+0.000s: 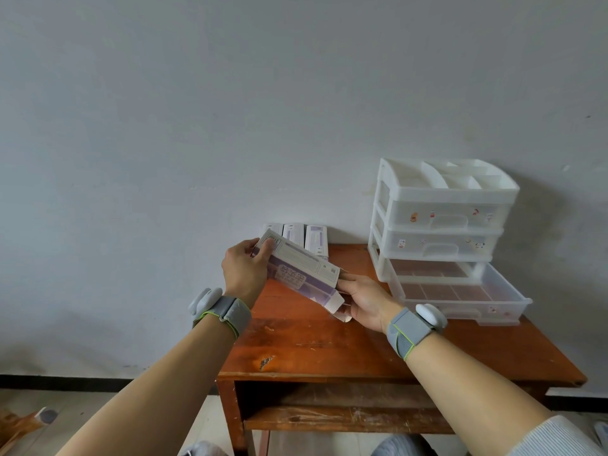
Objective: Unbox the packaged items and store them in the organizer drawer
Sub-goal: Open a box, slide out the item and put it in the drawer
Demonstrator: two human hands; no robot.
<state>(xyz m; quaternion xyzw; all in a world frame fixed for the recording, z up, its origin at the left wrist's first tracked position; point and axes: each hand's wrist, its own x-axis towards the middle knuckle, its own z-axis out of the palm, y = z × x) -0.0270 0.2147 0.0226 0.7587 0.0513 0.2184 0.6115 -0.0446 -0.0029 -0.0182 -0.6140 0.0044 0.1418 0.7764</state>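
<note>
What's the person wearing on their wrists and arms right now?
Each wrist carries a grey fabric band edged in lime green with a rounded white pod clipped on: one by the left hand, one by the right hand. Forearms are bare; a pale ribbed sleeve shows at the right upper arm. No gloves or rings visible.

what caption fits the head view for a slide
Both hands, left and right, hold a purple-white box with its end flap open, beside an organizer whose bottom drawer is pulled out.
</note>
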